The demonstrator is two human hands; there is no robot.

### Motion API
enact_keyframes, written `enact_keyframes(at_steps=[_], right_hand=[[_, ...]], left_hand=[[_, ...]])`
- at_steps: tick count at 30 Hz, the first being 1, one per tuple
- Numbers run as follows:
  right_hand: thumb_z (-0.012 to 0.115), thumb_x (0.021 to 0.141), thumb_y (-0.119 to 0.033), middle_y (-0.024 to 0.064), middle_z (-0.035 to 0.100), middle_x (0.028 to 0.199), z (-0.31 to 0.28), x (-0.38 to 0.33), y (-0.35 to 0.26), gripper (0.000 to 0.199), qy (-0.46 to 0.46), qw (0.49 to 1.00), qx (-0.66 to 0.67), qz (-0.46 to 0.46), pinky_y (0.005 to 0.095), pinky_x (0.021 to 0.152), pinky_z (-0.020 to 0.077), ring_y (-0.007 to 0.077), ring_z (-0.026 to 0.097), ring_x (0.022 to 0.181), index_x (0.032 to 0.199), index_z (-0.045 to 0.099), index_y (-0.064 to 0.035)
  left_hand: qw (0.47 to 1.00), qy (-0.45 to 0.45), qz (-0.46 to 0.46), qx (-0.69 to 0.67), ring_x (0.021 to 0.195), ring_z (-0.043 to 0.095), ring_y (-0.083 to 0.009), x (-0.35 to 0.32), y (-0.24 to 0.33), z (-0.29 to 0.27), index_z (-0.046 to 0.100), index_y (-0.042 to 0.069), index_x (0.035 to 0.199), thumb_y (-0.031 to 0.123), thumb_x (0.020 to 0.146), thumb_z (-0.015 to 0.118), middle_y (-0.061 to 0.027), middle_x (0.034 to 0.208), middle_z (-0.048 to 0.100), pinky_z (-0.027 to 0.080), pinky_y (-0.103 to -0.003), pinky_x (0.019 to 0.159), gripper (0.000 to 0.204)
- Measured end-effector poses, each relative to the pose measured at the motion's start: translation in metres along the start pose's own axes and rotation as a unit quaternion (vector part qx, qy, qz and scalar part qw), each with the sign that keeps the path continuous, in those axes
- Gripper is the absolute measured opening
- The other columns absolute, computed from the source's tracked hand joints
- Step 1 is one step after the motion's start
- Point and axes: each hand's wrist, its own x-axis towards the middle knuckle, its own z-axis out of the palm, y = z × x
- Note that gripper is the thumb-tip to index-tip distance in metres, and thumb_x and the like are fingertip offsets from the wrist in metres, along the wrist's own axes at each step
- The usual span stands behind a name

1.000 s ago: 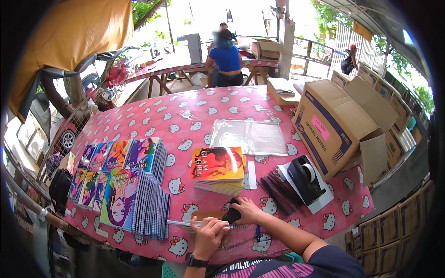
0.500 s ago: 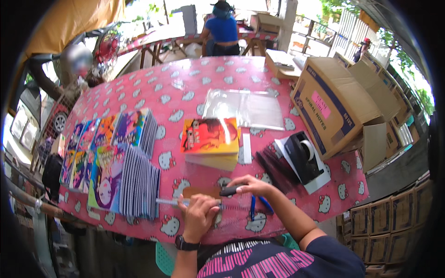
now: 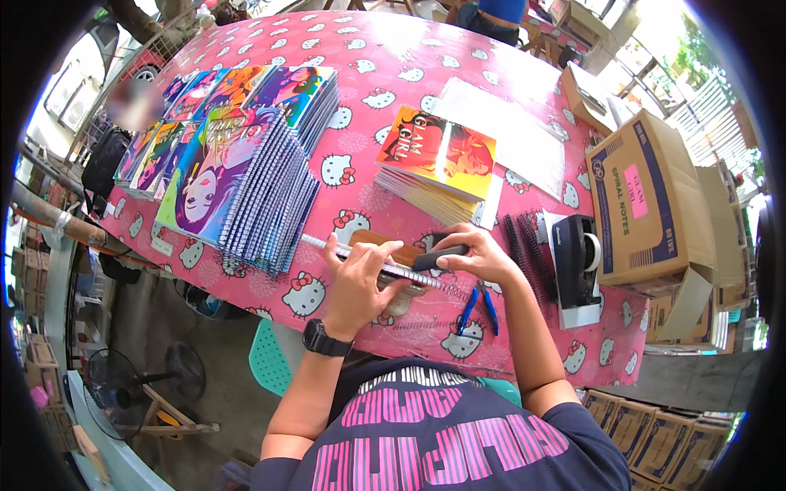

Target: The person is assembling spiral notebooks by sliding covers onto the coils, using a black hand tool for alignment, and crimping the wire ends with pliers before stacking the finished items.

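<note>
My left hand [image 3: 358,286], a dark watch on its wrist, grips a thin notebook [image 3: 403,270] with its fingers over the bound edge. A dark spiral coil [image 3: 452,288] runs out from that edge toward the right. My right hand [image 3: 481,255] is closed around a dark, rounded tool [image 3: 440,259] held against the notebook's right end; its exact kind does not show. Behind the notebook a brown wooden piece [image 3: 375,239] is partly hidden by my fingers. Blue-handled pliers [image 3: 478,313] lie on the table just right of the coil.
Stacks of spiral notebooks [image 3: 258,184] stand at the left of the pink table [image 3: 274,45]. A pile of orange-covered pads [image 3: 438,155] lies ahead, near clear plastic sheets [image 3: 532,155]. Loose dark coils [image 3: 524,250], a tape dispenser [image 3: 575,262] and a cardboard box [image 3: 651,204] are at right.
The view has tilted down and turned, so the table sits higher and tilts in the picture. My left fingers have spread along the notebook; my right hand keeps the dark tool.
</note>
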Motion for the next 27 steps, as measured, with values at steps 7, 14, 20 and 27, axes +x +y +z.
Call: enact_keyframes(at_steps=[7,14,20,27], right_hand=[[0.069,0.077,-0.043,0.0189,0.060,0.113,0.001,0.012,-0.005,0.050,-0.046,0.998,-0.019,0.024,0.0371,0.091,0.0432,0.0235,0.055,0.110,0.102,0.069,0.0003],[0.065,0.079,-0.046,0.0184,0.060,0.116,0.006,0.023,-0.010,0.053,-0.076,0.995,0.058,-0.036,0.0397,0.094,0.0416,0.0284,0.057,0.106,0.102,0.068,0.0015],[0.067,0.077,-0.047,0.0191,0.058,0.120,0.005,0.031,-0.018,0.053,-0.136,0.980,0.119,-0.079,0.0390,0.096,0.0390,0.0282,0.054,0.112,0.103,0.068,-0.0002],[0.063,0.074,-0.058,0.0192,0.059,0.116,0.015,0.042,-0.021,0.069,-0.103,0.988,0.093,-0.071,0.0395,0.097,0.0383,0.0302,0.051,0.115,0.103,0.067,0.0040]], left_hand=[[1.000,0.008,-0.018,0.003,0.092,0.058,-0.0141,-0.003,-0.009,-0.008,0.056,0.018,0.117,0.027,0.067,0.080,0.0071,0.084,0.061,0.010,-0.056,0.108,0.056],[0.999,0.022,-0.037,0.000,0.092,0.059,-0.0140,-0.006,-0.017,-0.013,0.057,0.018,0.116,0.024,0.066,0.080,0.0081,0.082,0.063,0.011,-0.055,0.108,0.055],[0.998,-0.009,-0.064,-0.025,0.099,0.058,-0.0145,-0.004,-0.025,-0.014,0.055,0.018,0.119,0.024,0.064,0.081,0.0071,0.089,0.064,0.006,-0.056,0.111,0.061],[0.937,0.253,-0.107,-0.215,0.131,0.033,-0.0238,-0.010,-0.037,-0.018,0.039,0.009,0.135,0.018,0.062,0.084,-0.0106,0.131,0.046,0.020,-0.045,0.112,0.087]])
